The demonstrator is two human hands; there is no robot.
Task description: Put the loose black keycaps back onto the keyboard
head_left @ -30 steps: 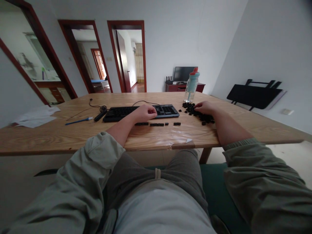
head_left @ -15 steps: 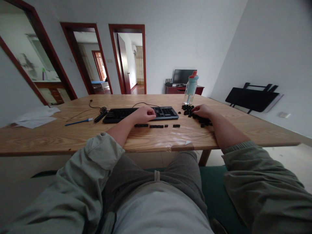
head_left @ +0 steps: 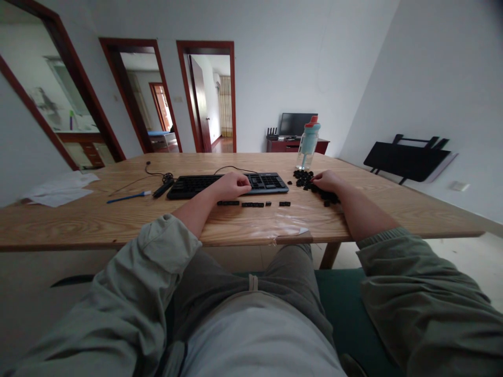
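Note:
A black keyboard (head_left: 192,184) lies on the wooden table, its number pad end to the right. My left hand (head_left: 232,184) rests over the middle of it, fingers curled together; whatever they may hold is hidden. To the right, my right hand (head_left: 327,181) reaches into a heap of loose black keycaps (head_left: 303,179), its fingertips pinched down among them. Too little shows to tell whether a keycap is between them. Short rows of keycaps (head_left: 252,204) sit along the keyboard's near side, with a small pair (head_left: 285,203) farther right.
A clear bottle (head_left: 306,146) with a red lid stands behind the heap. Left of the keyboard are a coiled cable (head_left: 167,177), a blue-handled brush (head_left: 128,197) and white tissue (head_left: 58,189). Clear tape (head_left: 291,233) covers part of the table's front edge.
Both hands keep almost the same places. My right hand has shifted very slightly among the keycaps, and the whole view has dipped a few pixels.

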